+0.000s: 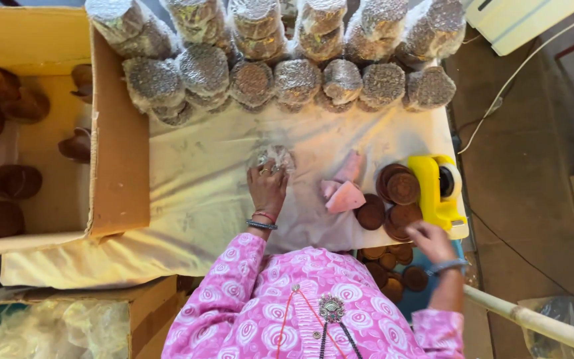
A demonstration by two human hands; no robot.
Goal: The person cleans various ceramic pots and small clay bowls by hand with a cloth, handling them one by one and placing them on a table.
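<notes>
My left hand (268, 185) presses down on a small clear plastic-wrapped bundle (275, 157) on the cream cloth-covered table (200, 186). My right hand (429, 239) reaches down at the table's right edge, fingers curled over brown round discs (396, 194); whether it grips one I cannot tell. More brown discs (393, 269) lie in a blue container below that hand. Pink cloth pieces (344, 188) lie between the hands.
Several wrapped stacks of discs (274, 50) line the table's far edge. A yellow tape dispenser (436, 189) stands at the right. An open cardboard box (117, 153) with brown discs sits left. A pole (533, 319) and cables are on the floor at right.
</notes>
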